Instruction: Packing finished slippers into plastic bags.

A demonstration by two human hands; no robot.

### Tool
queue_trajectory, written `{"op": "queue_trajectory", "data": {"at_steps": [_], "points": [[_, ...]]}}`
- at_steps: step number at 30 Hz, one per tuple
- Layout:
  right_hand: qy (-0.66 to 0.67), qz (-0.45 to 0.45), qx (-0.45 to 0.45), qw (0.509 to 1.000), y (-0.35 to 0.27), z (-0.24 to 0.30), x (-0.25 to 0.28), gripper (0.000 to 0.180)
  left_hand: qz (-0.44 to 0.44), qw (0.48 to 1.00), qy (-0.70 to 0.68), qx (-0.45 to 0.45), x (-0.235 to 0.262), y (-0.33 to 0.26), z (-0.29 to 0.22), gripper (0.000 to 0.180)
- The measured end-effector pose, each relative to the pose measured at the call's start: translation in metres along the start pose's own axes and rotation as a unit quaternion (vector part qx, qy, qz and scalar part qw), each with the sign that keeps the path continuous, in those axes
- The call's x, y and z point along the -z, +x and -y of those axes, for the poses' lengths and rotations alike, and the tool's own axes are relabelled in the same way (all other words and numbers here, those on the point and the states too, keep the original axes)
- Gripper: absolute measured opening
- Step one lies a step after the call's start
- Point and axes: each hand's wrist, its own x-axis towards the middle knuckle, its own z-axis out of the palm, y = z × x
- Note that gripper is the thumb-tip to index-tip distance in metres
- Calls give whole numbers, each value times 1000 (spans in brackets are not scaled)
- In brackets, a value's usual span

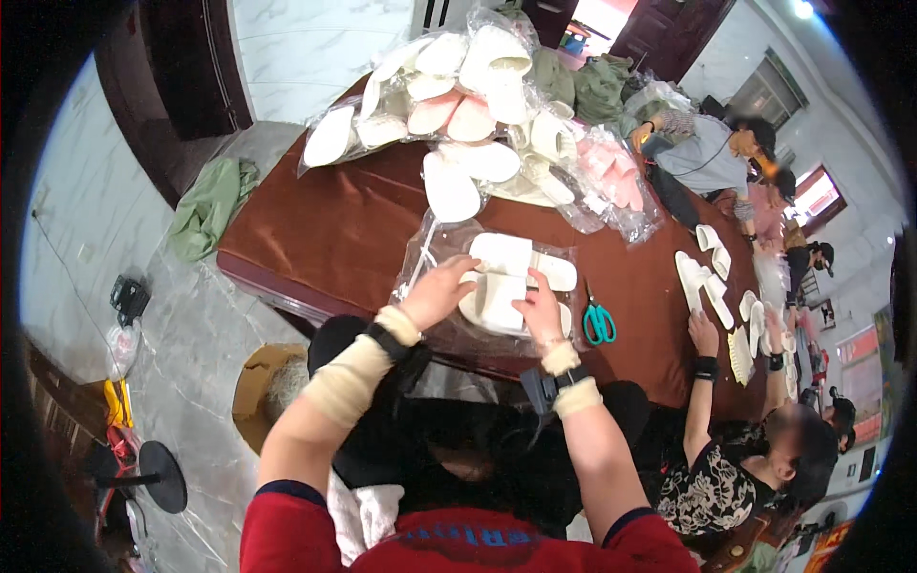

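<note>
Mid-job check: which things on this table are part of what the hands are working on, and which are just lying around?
In hand:
left hand and right hand on the white slippers
clear plastic bag under them

Lying about:
green-handled scissors
bagged slipper pile at the far end
slippers by another person's hand
green cloth on the floor

Teal-handled scissors (599, 323) lie at centre right on the brown table (325, 229). Bagged slippers (458, 91) pile at top centre. A green cloth (210, 205) sits upper left.
</note>
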Motion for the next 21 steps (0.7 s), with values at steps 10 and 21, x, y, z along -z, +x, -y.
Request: {"op": "queue_trajectory", "data": {"at_steps": [10, 21], "points": [[-229, 270, 46, 934, -26, 79, 126, 37, 28, 960, 211, 179, -63, 25, 31, 69], [-636, 392, 239, 621, 74, 76, 145, 22, -25, 962, 242, 126, -75, 31, 63, 66]]}}
